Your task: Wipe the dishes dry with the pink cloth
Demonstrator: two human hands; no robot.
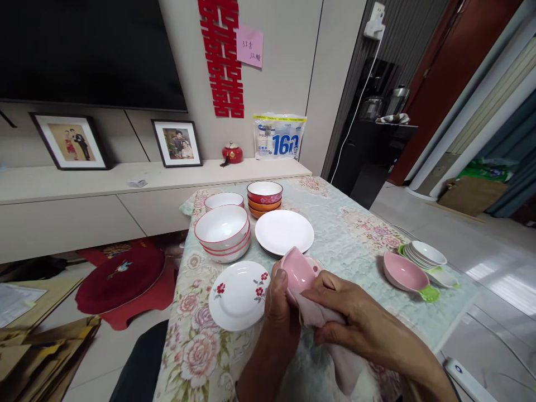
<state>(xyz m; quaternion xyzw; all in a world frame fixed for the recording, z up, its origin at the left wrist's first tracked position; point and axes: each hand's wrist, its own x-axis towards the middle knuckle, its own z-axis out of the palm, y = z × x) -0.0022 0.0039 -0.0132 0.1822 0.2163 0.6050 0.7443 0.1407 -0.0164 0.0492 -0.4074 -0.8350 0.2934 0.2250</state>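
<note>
A small pink bowl [297, 267] is tilted in front of me, with my left hand [278, 304] wrapped around its left side. My right hand [345, 307] pinches a pale greyish-pink cloth [315, 314] against the bowl's near rim; the cloth's loose end hangs below. Just left of my hands lies a white plate with red flowers [237, 301]. Beyond the bowl is a stack of plain white plates [285, 230]. Part of the pink bowl is hidden by my fingers and the cloth.
On the flowered tablecloth [201, 357] stand white red-rimmed bowls [221, 226] and stacked red and orange bowls [264, 195]. At right, a pink bowl with a green handle [404, 273] sits beside stacked small white bowls [429, 252]. A red stool [121, 279] stands left of the table.
</note>
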